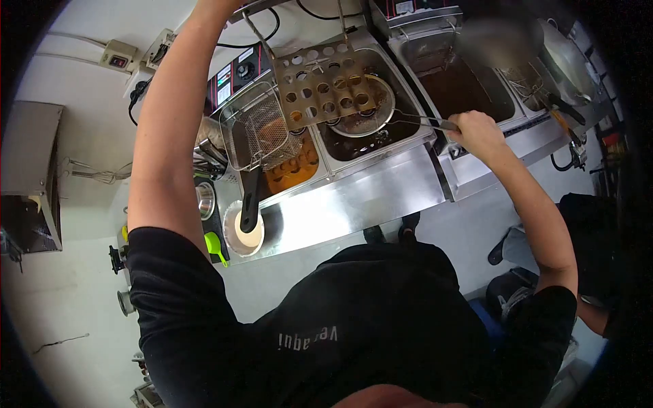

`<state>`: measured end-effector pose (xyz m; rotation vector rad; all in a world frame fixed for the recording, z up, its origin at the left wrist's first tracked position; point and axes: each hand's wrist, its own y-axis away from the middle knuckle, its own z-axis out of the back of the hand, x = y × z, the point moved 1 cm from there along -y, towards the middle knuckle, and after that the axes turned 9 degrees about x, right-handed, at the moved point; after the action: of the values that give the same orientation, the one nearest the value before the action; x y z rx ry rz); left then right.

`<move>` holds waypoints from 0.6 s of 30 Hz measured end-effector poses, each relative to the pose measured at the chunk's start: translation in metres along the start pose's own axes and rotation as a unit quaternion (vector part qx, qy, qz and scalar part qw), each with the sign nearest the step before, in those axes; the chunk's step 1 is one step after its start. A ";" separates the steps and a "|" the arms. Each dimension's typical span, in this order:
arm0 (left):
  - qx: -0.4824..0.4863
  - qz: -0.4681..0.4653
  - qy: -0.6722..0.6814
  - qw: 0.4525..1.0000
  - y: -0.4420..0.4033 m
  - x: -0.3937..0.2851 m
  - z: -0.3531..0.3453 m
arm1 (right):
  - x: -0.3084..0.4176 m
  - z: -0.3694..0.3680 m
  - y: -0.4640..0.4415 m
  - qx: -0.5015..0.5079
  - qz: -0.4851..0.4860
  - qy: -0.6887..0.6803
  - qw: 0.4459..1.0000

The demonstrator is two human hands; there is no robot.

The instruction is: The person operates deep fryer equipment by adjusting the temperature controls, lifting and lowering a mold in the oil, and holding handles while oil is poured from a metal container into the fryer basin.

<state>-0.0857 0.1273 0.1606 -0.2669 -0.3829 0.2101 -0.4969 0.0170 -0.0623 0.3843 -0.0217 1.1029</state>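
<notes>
My right hand point(478, 136) is closed round the handle of a round wire strainer point(371, 112), whose mesh sits over the dark oil of the middle fryer point(371, 144). Above that fryer hangs a perforated metal rack point(323, 85) with rows of round holes, tilted, its long side rods rising toward the top edge. My left hand point(228, 3) is at the top edge, near those rods, mostly cut off, its fingers hidden. Left of the rack, a wire basket point(262, 129) with a black handle rests over the fryer of orange-brown oil point(294, 173).
A bowl of pale batter point(243, 234) and a green scoop point(215, 246) lie at the counter's left end. Another fryer point(469, 92) stands at the right. Whisks point(102, 171) hang on the left wall. Another person point(585, 238) is at the far right.
</notes>
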 end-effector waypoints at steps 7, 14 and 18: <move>0.035 -0.009 -0.002 0.999 0.002 -0.004 0.006 | -0.025 -0.006 0.013 -0.070 0.027 0.010 0.997; 0.027 -0.018 0.019 0.999 0.002 -0.011 0.013 | -0.023 0.014 0.006 -0.174 0.058 0.212 0.960; 0.017 0.002 0.027 0.999 0.007 -0.006 0.010 | -0.021 0.017 -0.010 -0.195 0.078 0.321 0.924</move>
<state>-0.0958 0.1344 0.1658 -0.2393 -0.3259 0.2138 -0.4949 -0.0100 -0.0537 -0.3529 0.3093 1.3062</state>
